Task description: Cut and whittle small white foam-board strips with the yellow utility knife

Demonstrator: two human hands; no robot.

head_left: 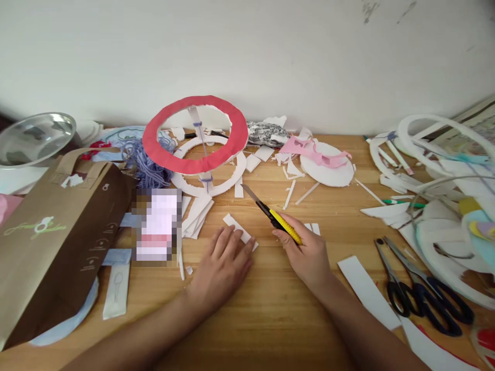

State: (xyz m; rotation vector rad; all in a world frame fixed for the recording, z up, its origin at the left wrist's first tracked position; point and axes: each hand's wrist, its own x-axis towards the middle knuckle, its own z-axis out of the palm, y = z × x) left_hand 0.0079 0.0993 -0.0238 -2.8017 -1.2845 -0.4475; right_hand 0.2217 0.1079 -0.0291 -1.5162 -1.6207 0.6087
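Observation:
My right hand (307,252) grips a yellow and black utility knife (275,216) with its blade out, pointing up and left. My left hand (223,260) lies flat on the wooden table (270,309), fingers spread, pressing down a small white foam strip (240,230). The blade tip hovers above and to the right of that strip, not touching it. Behind both hands stands a two-ring model: a red ring (195,133) held on thin struts above a white ring (211,170).
A brown paper bag (58,232) lies at the left, a metal bowl (36,136) behind it. Purple yarn (145,162) sits by the rings. Black scissors (417,291), white strips (367,291) and cut paper plates (444,154) crowd the right. White scraps litter the middle.

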